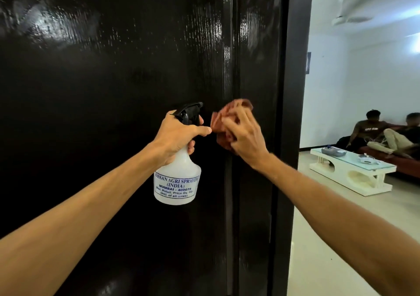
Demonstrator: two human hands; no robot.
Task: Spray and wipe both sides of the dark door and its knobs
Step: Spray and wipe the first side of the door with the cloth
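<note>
The glossy dark door (109,86) fills the left and middle of the view, with wet streaks shining near its top. My left hand (176,134) grips the neck of a white spray bottle (178,182) with a black trigger head, held upright close to the door. Just to its right my right hand (244,136) holds a crumpled reddish-brown cloth (223,119) against the door near its right edge. The cloth and hand cover that spot, so no knob shows.
The door's dark edge (293,113) stands at the right. Past it lies a bright room with a white low table (354,170), a pale tiled floor (329,250), and two people (386,134) sitting on a sofa at the far right.
</note>
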